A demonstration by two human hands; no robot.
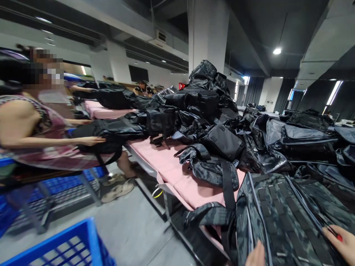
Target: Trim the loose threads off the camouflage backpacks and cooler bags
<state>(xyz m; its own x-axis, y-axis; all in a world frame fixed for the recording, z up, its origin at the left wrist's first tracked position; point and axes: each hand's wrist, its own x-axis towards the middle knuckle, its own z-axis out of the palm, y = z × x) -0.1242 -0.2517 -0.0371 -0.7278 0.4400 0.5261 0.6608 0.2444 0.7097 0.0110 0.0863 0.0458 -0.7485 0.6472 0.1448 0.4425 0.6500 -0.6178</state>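
Note:
A dark camouflage backpack (280,218) lies flat on the pink-covered table (169,166) at the lower right. My left hand (256,255) rests on its near edge, only a fingertip showing. At the frame's right edge my right hand (342,242) touches the bag's side; red-painted nails show and the fingers look pinched near a thin black strap or zip. Most of both hands is cut off by the frame.
A tall pile of black bags (205,99) covers the table behind. A seated person (41,125) at left handles a black bag. A blue crate (69,247) sits at the lower left, and a pillar (208,33) stands behind the pile.

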